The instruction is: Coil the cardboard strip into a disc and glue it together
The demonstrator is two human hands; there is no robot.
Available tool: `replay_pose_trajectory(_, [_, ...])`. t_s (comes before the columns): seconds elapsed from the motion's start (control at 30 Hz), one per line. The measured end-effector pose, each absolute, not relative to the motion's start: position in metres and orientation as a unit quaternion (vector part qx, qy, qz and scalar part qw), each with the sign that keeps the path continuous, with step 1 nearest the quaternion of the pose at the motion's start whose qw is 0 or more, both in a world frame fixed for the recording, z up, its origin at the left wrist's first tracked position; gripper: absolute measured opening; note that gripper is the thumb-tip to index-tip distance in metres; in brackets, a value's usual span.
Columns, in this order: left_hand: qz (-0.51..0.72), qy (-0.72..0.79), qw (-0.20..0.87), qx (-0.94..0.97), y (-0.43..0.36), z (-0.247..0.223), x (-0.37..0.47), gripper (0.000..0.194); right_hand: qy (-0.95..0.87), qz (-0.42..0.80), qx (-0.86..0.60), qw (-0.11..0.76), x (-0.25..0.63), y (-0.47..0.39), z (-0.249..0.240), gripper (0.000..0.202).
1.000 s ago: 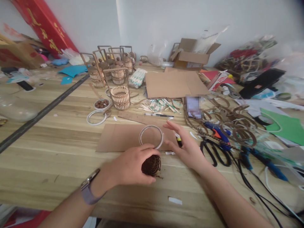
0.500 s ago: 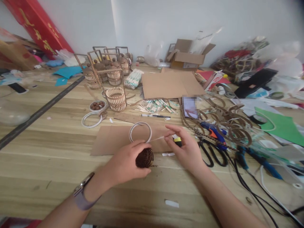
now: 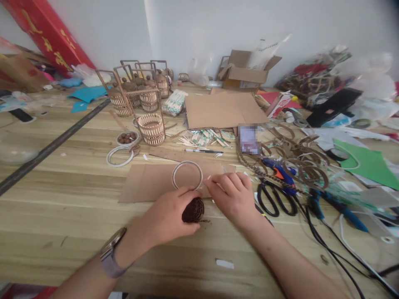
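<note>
My left hand (image 3: 171,216) is wrapped around a dark brown coil of corrugated paper strip (image 3: 193,209), its ridged spiral end facing up. Just beyond those fingers is a roll of white tape (image 3: 187,176); whether they grip it too, I cannot tell. My right hand (image 3: 232,195) is closed beside the roll, thumb and index finger pinched on a small white tape end (image 3: 206,179). A black-and-yellow tool (image 3: 264,214) shows partly from beneath my right wrist, mostly hidden. Under the tape roll lies a flat cardboard piece (image 3: 140,182).
Black-handled scissors (image 3: 268,201), a blue glue gun (image 3: 282,176) and loose brown paper strips (image 3: 308,162) crowd the right. Small slatted baskets (image 3: 151,131) stand behind, near a bowl of brown beads (image 3: 127,138). A pen (image 3: 204,150) and cardboard sheets (image 3: 224,110) lie farther back.
My right hand has moved left and down toward the tape roll, its fingers now curled in. The stretched tape between the hands has become short. My left hand keeps the coil, shifted slightly right.
</note>
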State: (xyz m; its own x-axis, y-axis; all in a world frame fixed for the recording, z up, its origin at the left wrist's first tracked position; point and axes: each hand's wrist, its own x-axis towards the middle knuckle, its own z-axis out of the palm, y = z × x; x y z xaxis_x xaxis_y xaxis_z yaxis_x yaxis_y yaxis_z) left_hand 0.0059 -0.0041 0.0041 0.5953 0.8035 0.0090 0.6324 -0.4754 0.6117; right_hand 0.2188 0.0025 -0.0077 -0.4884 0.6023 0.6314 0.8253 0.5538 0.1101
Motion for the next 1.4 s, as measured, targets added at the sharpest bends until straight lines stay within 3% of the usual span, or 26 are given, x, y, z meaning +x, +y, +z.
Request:
replay_pose_trajectory(0.13, [0.150,0.421,0.287,0.847,-0.007,0.006,0.007,0.056,-0.837,-0.166,-0.435,0.287,0.218,0.004,-0.004,0.015])
replay_pose_trajectory(0.27, [0.154,0.413,0.296,0.847,-0.010,0.010,0.007,0.058,-0.826,-0.045,-0.445,0.344,0.225,0.011,0.002,0.013])
replay_pose_trajectory(0.43, [0.175,0.450,0.319,0.816,-0.003,0.014,-0.003,0.057,-0.666,0.074,-0.559,0.487,0.258,0.027,0.006,0.008])
replay_pose_trajectory(0.6, [0.252,0.463,0.310,0.791,0.005,0.011,-0.009,0.057,-0.532,0.324,-0.522,0.583,0.252,0.026,0.007,0.013])
replay_pose_trajectory(0.73, [0.291,0.435,0.323,0.788,0.005,0.007,-0.008,0.058,-0.510,0.472,-0.475,0.540,0.225,0.010,0.009,0.018])
replay_pose_trajectory(0.87, [0.311,0.411,0.343,0.786,0.003,0.007,-0.006,0.060,-0.519,0.548,-0.459,0.469,0.212,0.000,0.014,0.025])
replay_pose_trajectory(1.0, [0.311,0.407,0.347,0.785,0.003,0.007,-0.005,0.063,-0.476,0.610,-0.444,0.452,0.208,-0.003,0.019,0.026])
replay_pose_trajectory(1.4, [0.308,0.400,0.357,0.786,0.000,0.010,-0.003,0.063,-0.434,0.667,-0.430,0.427,0.204,-0.004,0.014,0.028])
